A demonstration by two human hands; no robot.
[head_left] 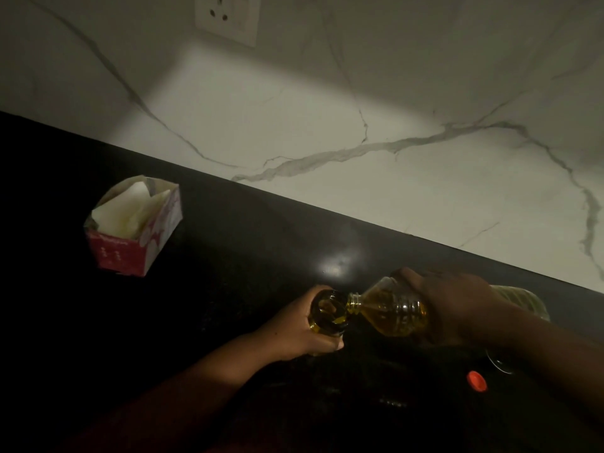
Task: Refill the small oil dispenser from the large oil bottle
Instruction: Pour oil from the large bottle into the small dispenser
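Overhead, a white marble wall (327,103) with grey veins, a socket plate (226,17) high on it. Below it, black counter (228,256), dim. Large oil bottle (392,313) is the landmark: tipped nearly flat above the counter, long axis left-right, mouth pointing left, amber oil pooled toward the neck. Right hand (457,305) wraps the bottle's body from above, fingers curled round it. Small oil dispenser (327,312) just left of the bottle's mouth, upright, open top facing up, rim touching or just under the mouth. Left hand (302,325) grips the dispenser, fingers closed round it. Far left of the bottle, open red carton (134,227) with white paper inside. Below-right of the bottle, red cap (477,381) lies on the counter.
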